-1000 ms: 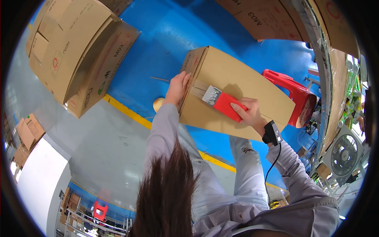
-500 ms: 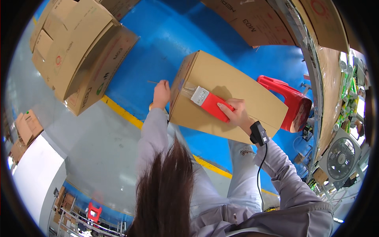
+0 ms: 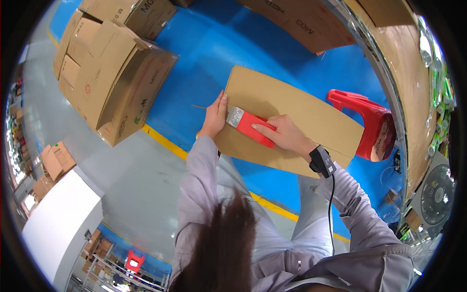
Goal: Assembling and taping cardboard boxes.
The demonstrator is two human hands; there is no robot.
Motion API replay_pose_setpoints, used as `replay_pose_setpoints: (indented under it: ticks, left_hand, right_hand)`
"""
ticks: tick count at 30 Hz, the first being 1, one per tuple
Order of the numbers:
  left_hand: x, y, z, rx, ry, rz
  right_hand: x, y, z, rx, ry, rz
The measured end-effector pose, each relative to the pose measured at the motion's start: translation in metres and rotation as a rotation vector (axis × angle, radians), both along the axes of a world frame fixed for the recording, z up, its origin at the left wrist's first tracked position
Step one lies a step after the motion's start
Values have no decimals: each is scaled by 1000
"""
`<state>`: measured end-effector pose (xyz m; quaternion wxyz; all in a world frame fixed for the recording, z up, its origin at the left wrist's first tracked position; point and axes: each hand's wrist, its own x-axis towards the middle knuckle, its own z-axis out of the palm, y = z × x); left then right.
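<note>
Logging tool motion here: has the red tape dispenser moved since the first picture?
Yes: judged against the red stool, the red tape dispenser has moved left, toward the left edge of the carton.

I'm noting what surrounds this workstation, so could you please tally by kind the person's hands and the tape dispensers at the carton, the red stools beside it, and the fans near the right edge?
Hands: 2 (left hand, right hand)
Tape dispenser: 1
Red stool: 1
Fan: 1
Total: 5
</note>
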<state>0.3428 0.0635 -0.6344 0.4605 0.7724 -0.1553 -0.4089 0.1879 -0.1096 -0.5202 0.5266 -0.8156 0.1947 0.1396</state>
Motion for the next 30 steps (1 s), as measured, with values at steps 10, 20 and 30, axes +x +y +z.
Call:
replay_pose_setpoints:
  ticks: [10,20,30]
  left_hand:
    - [-4,-7,9,136,-209,-23]
    - [-1,1,6,205,-192,49]
    - [6,11,5,242,-218,-6]
  right_hand:
    - [-4,-7,-7,66,-4,-25]
    - [-126,-95,26,26,44,13]
    - [-286,-195,57,0,87,-118]
